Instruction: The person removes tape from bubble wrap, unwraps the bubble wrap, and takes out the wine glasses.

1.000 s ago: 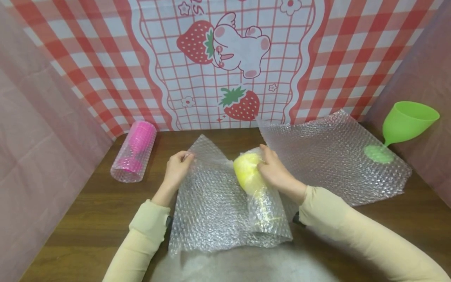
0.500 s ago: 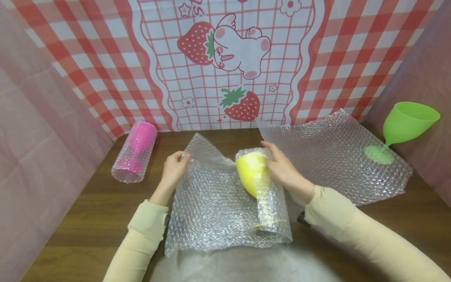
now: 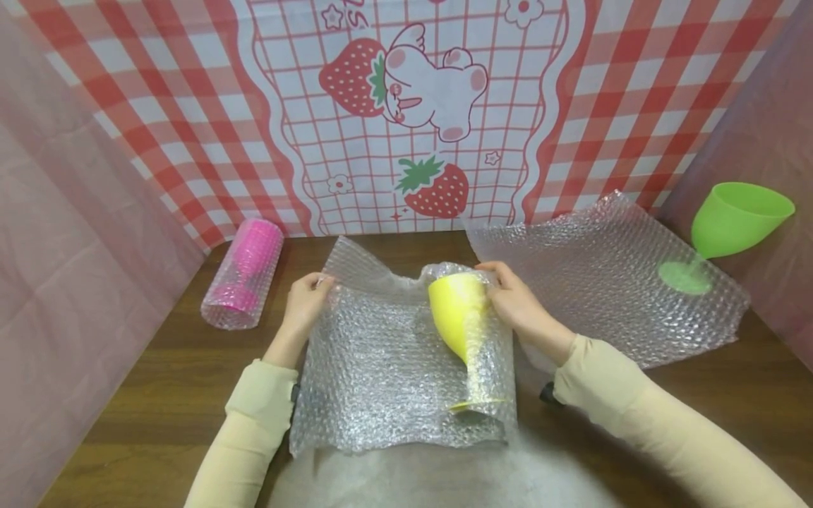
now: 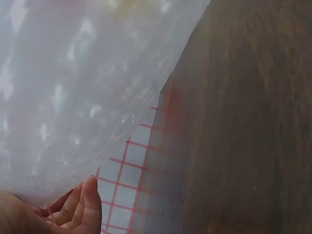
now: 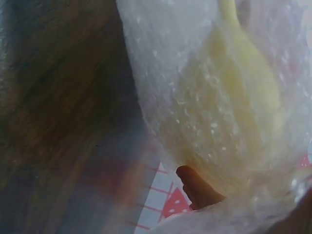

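A yellow plastic goblet (image 3: 449, 319) lies on a sheet of bubble wrap (image 3: 375, 367) in the middle of the head view. The sheet's right part folds over the goblet's right side, while its left side stays uncovered. My left hand (image 3: 306, 305) pinches the sheet's upper left edge; the left wrist view also has these fingers (image 4: 90, 200) at the wrap's edge. At the bowl end, my right hand (image 3: 517, 303) grips the folded wrap beside the goblet. Through the wrap in the right wrist view, the goblet (image 5: 263, 83) looks blurred, and most of that hand is hidden.
A pink goblet rolled in bubble wrap (image 3: 243, 275) lies at the left. Another bubble wrap sheet (image 3: 571, 282) spreads at the right, with a green goblet (image 3: 737, 222) standing at its far corner. A checked cloth (image 3: 622, 106) hangs behind the wooden table (image 3: 146, 395).
The folded wrap has drawn back to the right, baring more of the yellow goblet's bowl and foot. My left hand has shifted slightly left with the sheet's edge; my right hand has shifted slightly right.
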`<state>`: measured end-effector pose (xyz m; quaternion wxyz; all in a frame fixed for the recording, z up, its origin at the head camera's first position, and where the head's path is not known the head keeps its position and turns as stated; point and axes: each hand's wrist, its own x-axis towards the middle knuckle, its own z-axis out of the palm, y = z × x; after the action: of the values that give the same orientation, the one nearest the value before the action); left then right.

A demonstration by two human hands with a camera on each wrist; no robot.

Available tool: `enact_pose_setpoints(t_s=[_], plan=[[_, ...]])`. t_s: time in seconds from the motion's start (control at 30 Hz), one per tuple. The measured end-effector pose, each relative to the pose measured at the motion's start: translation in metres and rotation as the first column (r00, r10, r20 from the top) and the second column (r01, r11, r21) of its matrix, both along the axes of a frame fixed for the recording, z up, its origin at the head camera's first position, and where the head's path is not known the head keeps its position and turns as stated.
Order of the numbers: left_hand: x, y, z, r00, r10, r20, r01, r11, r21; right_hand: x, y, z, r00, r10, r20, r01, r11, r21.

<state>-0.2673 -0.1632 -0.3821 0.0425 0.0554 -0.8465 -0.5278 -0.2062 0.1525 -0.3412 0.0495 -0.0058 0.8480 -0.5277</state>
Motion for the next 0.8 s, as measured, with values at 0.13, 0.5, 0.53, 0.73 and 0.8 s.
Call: enact_pose_setpoints(t_s=[0.13, 0.5, 0.53, 0.73, 0.8], plan=[[0.000, -0.003, 0.000, 0.999, -0.001, 0.037, 0.001, 1.000, 0.004, 0.000, 0.003, -0.004, 1.000, -0.004, -0.002, 0.004, 0.997, -0.073], [-0.002, -0.005, -0.001, 0.999, 0.023, 0.045, -0.023, 1.000, 0.007, -0.003, 0.010, -0.015, 0.998, -0.024, 0.056, 0.036, 0.970, -0.239], [-0.003, -0.006, -0.001, 0.999, 0.026, 0.041, -0.026, 1.000, 0.009, -0.003, 0.010, -0.015, 0.998, -0.024, 0.064, 0.039, 0.969, -0.245], [-0.003, -0.009, -0.001, 0.999, 0.036, 0.032, -0.036, 0.999, 0.010, -0.003, 0.013, -0.016, 0.996, -0.036, 0.087, 0.061, 0.949, -0.309], [-0.003, -0.010, -0.001, 0.999, 0.034, 0.036, -0.035, 0.999, 0.009, -0.004, 0.013, -0.017, 0.994, -0.040, 0.098, 0.068, 0.948, -0.309]])
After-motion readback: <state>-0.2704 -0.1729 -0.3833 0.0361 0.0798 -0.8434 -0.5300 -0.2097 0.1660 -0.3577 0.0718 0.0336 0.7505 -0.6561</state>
